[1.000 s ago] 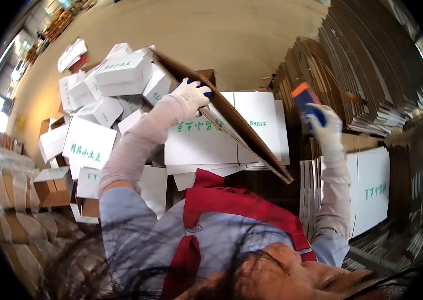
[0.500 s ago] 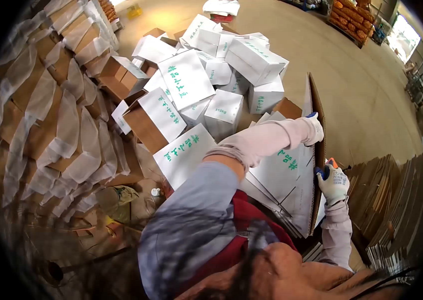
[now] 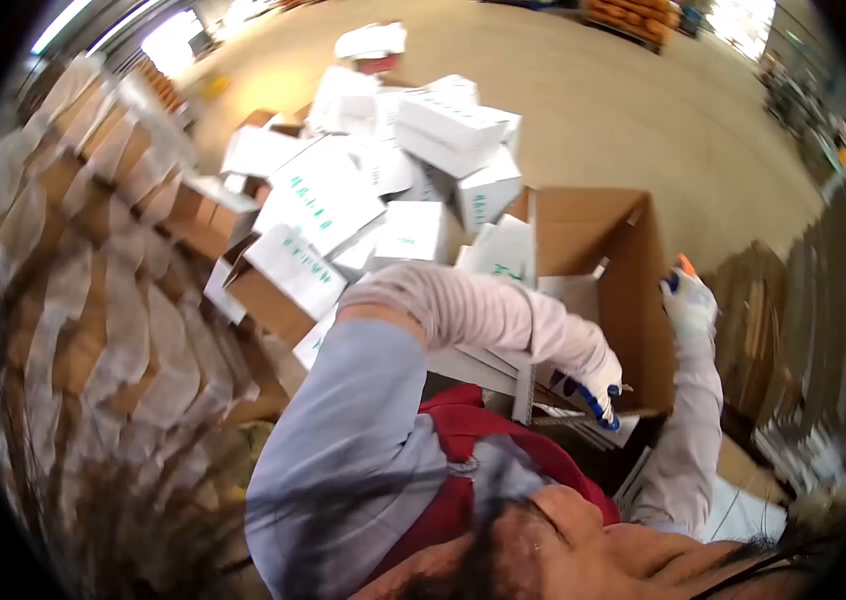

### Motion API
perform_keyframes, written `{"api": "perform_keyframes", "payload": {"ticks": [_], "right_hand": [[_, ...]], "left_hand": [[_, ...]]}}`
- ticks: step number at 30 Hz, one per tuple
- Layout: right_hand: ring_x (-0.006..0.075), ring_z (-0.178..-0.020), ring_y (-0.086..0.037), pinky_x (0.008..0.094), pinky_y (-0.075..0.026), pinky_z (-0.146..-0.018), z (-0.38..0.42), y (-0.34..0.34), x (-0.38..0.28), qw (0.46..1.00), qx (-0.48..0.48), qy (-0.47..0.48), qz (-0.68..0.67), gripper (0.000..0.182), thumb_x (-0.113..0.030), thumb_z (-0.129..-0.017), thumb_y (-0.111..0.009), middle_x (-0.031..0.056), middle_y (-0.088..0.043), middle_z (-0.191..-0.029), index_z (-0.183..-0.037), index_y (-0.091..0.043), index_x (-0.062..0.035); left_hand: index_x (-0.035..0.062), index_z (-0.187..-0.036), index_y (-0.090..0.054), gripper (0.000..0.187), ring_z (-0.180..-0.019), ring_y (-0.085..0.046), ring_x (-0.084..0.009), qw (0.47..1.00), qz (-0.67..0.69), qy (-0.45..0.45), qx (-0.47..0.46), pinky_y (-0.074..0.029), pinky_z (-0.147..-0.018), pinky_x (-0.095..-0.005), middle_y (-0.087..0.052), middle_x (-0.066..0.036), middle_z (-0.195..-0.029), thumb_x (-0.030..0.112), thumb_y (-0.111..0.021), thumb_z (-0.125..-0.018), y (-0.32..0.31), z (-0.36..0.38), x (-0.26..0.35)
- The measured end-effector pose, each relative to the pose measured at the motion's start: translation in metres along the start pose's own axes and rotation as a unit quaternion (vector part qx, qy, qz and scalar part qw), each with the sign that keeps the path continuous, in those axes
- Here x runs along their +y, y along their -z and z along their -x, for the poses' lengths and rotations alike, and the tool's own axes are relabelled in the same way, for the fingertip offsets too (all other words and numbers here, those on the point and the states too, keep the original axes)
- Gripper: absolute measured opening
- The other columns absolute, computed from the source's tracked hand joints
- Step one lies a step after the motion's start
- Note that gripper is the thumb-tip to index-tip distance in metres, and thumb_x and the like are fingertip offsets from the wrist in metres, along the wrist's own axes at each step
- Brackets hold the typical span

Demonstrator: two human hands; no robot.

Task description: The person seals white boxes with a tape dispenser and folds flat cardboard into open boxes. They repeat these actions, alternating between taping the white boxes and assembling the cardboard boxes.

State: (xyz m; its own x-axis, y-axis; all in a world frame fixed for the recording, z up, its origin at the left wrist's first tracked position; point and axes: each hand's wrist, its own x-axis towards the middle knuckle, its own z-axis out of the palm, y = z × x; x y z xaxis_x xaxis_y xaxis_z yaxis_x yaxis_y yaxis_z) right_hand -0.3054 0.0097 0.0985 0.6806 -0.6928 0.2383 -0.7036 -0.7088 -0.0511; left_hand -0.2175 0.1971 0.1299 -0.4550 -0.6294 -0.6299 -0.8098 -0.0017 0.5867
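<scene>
A brown-lined cardboard box (image 3: 623,225) stands opened out in front of me, its hollow inside facing up. At its near edge is my left hand (image 3: 595,388), in a white glove with blue fingers. Its thumb and fingers are apart and point down over the near flaps. My right hand (image 3: 691,303), gloved the same way, is closed beside the box's right wall. A small orange object (image 3: 685,265) sticks out past its fingertips; its kind does not show. White flattened cartons (image 3: 483,368) lean against the box's left side.
Many white cartons with green writing (image 3: 321,195) lie heaped ahead to the left. Tall stacks of folded brown cardboard (image 3: 73,300) rise at far left, and more flat cardboard (image 3: 813,300) stands at right. A pallet of orange sacks (image 3: 633,18) sits far back.
The flat carton has been opened out into a box. My left hand has moved from its far top edge down to its near edge; my right hand has let go and moved up and outward.
</scene>
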Motion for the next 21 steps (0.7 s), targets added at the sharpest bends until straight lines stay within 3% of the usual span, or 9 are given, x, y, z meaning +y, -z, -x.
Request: {"api": "perform_keyframes", "payload": {"ticks": [5,6,8,9,11,15,17,18,21], "right_hand": [[0.0258,-0.082,-0.064,0.0401,-0.049,-0.072,0.009,0.009,-0.009,1.0,-0.009,-0.018,0.007,0.026,-0.039,-0.081,-0.056,0.0084,-0.066,-0.086,-0.095,-0.065,-0.0185],[0.0251,-0.085,-0.064,0.0397,-0.049,-0.073,0.013,0.014,-0.009,0.999,-0.017,-0.03,-0.002,0.027,-0.039,-0.082,-0.055,0.008,-0.066,-0.088,-0.096,-0.065,-0.0191],[0.0244,-0.088,-0.064,0.0392,-0.049,-0.075,0.013,0.02,-0.014,0.997,-0.051,-0.049,-0.015,0.027,-0.038,-0.082,-0.053,0.0075,-0.067,-0.091,-0.097,-0.065,-0.019],[0.0244,-0.088,-0.064,0.0391,-0.049,-0.076,0.011,0.022,-0.013,0.995,-0.07,-0.064,-0.023,0.027,-0.038,-0.083,-0.053,0.0074,-0.067,-0.092,-0.098,-0.065,-0.0184],[0.0247,-0.087,-0.064,0.0395,-0.049,-0.076,0.01,0.008,-0.01,0.999,-0.038,-0.026,0.0,0.028,-0.037,-0.084,-0.052,0.0078,-0.067,-0.091,-0.097,-0.065,-0.0165],[0.0265,-0.085,-0.063,0.0402,-0.048,-0.076,0.017,0.022,-0.017,0.996,-0.064,-0.063,-0.001,0.03,-0.039,-0.083,-0.055,0.0093,-0.066,-0.091,-0.104,-0.064,-0.0181],[0.0278,-0.084,-0.063,0.0405,-0.049,-0.075,0.014,0.015,-0.011,0.996,-0.054,-0.063,-0.016,0.029,-0.037,-0.083,-0.055,0.0091,-0.066,-0.09,-0.103,-0.064,-0.0183],[0.0283,-0.084,-0.063,0.0405,-0.049,-0.074,0.012,0.016,-0.013,0.997,-0.047,-0.06,-0.03,0.027,-0.035,-0.082,-0.056,0.0089,-0.066,-0.09,-0.1,-0.065,-0.0174],[0.0286,-0.083,-0.063,0.0403,-0.05,-0.072,0.021,0.012,-0.011,0.996,0.054,-0.022,-0.062,0.022,-0.03,-0.077,-0.058,0.0086,-0.066,-0.089,-0.092,-0.067,-0.0155]], "left_hand": [[0.0031,-0.111,-0.058,0.053,-0.093,-0.062,-0.031,0.997,-0.013,-0.013,0.073,-0.05,-0.079,-0.041,-0.064,-0.017,-0.1,0.041,-0.062,-0.074,-0.018,-0.009,0.01],[0.0026,-0.114,-0.056,0.05,-0.089,-0.064,-0.0272,0.971,0.03,-0.227,0.065,-0.052,-0.075,-0.0386,-0.065,-0.014,-0.1,0.034,-0.063,-0.075,-0.021,-0.037,-0.056],[0.013,-0.116,-0.057,0.039,-0.096,-0.062,-0.0205,0.911,0.363,0.042,-0.192,-0.051,-0.078,-0.0406,-0.066,-0.008,-0.105,0.031,-0.062,-0.082,0.001,-0.067,-0.101],[0.0114,-0.112,-0.062,0.04,-0.095,-0.063,-0.0233,0.931,0.239,0.2,-0.191,-0.05,-0.079,-0.042,-0.066,-0.009,-0.104,0.038,-0.061,-0.082,0.015,-0.064,-0.085],[0.0111,-0.103,-0.067,0.041,-0.096,-0.062,-0.0278,0.948,-0.277,0.132,-0.078,-0.049,-0.08,-0.0425,-0.066,-0.01,-0.102,0.045,-0.061,-0.081,0.029,-0.059,-0.046],[0.0097,-0.098,-0.069,0.042,-0.096,-0.061,-0.0298,0.931,-0.351,0.065,0.08,-0.045,-0.085,-0.0467,-0.066,-0.014,-0.1,0.045,-0.061,-0.076,0.024,-0.081,-0.079],[0.0094,-0.098,-0.065,0.035,-0.096,-0.057,-0.0283,0.822,-0.474,0.068,0.309,-0.041,-0.089,-0.0475,-0.061,-0.013,-0.099,0.036,-0.06,-0.077,0.068,-0.038,-0.062],[0.0105,-0.101,-0.06,0.032,-0.094,-0.054,-0.0264,0.717,-0.471,-0.026,0.513,-0.041,-0.09,-0.0429,-0.057,-0.011,-0.097,0.032,-0.06,-0.077,0.097,-0.019,-0.082],[0.0038,-0.103,-0.057,0.035,-0.094,-0.057,-0.0368,0.807,-0.087,0.084,0.578,-0.045,-0.082,-0.0444,-0.06,-0.02,-0.101,0.028,-0.063,-0.078,0.133,0.008,-0.142]]}}
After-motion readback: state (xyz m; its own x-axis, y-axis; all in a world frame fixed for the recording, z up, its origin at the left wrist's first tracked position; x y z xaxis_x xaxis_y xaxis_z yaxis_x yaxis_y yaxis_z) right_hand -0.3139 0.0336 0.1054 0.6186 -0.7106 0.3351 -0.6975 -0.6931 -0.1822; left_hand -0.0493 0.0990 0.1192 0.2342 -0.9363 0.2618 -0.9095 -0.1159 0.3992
